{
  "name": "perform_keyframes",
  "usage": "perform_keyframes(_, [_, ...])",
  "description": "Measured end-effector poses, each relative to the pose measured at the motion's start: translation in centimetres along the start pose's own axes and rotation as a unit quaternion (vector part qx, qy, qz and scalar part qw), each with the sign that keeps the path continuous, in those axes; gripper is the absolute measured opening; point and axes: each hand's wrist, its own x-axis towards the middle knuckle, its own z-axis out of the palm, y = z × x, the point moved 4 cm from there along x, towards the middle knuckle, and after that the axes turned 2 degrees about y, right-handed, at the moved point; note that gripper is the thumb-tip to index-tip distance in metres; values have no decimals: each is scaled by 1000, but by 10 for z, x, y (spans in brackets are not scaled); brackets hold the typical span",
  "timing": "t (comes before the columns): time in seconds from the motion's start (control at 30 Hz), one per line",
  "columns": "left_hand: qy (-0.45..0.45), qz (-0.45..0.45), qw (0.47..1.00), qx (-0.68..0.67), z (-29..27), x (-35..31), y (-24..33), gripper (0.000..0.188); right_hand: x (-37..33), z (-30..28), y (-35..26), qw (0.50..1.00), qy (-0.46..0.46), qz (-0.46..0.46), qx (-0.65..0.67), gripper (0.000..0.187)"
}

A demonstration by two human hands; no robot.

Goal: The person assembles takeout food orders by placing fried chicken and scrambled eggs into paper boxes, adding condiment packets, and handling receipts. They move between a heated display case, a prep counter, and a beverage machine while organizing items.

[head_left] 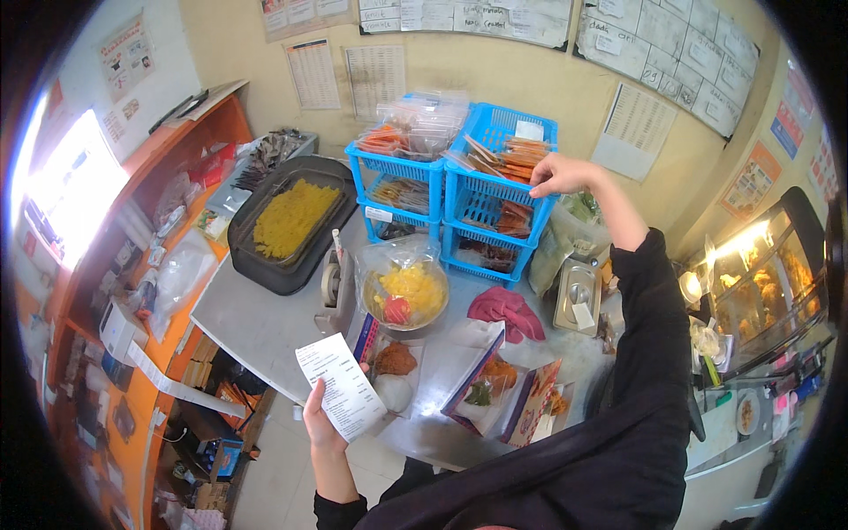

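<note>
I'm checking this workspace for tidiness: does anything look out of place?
Yes: a long paper strip, apparently from the white printer, hangs over the orange counter's edge. Also, a dark-pink cloth lies crumpled beside the open food boxes, oddly close to food.

"What carried everything?"

"A grey metal counter (256, 327). Toward its far left sat a black tray (274, 279) of loose yellow food."

"And beside the tray?"

"Two stacks of blue baskets (395, 165) stood side by side at the back. In front of them was a bowl (424, 323) draped in clear plastic, full of yellow food, a tape dispenser (334, 296) just to its left."

"What lay farther right?"

"A crumpled dark-pink cloth (506, 314), then a steel pan (572, 329). Open printed boxes (534, 402) of food lined the near side."
</note>
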Motion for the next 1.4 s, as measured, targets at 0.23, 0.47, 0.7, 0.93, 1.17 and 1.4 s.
perform_keyframes(0.23, [58, 3, 997, -48, -2, 10, -7, 52, 3, -2, 36, 977, -22, -31, 210, 20])
perform_keyframes(0.47, [23, 15, 999, -24, -12, 8, -1, 54, -9, 17, 10, 993, 113, -9, 40, 26])
perform_keyframes(0.7, [32, 39, 999, -17, -12, 13, 2, 53, 4, 16, 37, 986, 75, -56, 139, 25])
perform_keyframes(0.93, [120, 49, 989, -70, -43, -36, 24, 55, -5, 23, 4, 976, 79, -146, 143, 34])
perform_keyframes(1.17, [226, 143, 957, -108, -98, -180, 63, 55, 4, 4, 76, 986, 91, -67, 124, 17])
perform_keyframes(1.4, [316, 225, 910, -144, -188, -291, 99, 55, -4, 49, -75, 938, 261, -177, -147, 17])
